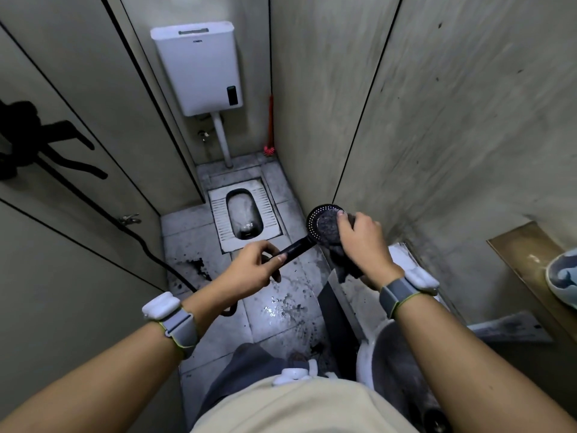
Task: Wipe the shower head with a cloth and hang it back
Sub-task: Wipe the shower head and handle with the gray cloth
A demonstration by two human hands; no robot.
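A black shower head [316,220] with a round dotted face and a long handle is held out over the floor. My left hand [254,265] grips the lower end of the handle. My right hand [363,242] presses a dark grey cloth [331,231] against the face of the head; the cloth's loose end hangs below my wrist. A black hose [146,248] runs from the handle back along the left wall. Black wall fittings [37,142] are mounted on the left wall at upper left.
A squat toilet [245,215] lies in the wet tiled floor ahead, under a white cistern [199,67]. A red brush [270,129] leans in the far right corner. A white basin [399,364] sits low right, below a wooden ledge [524,260].
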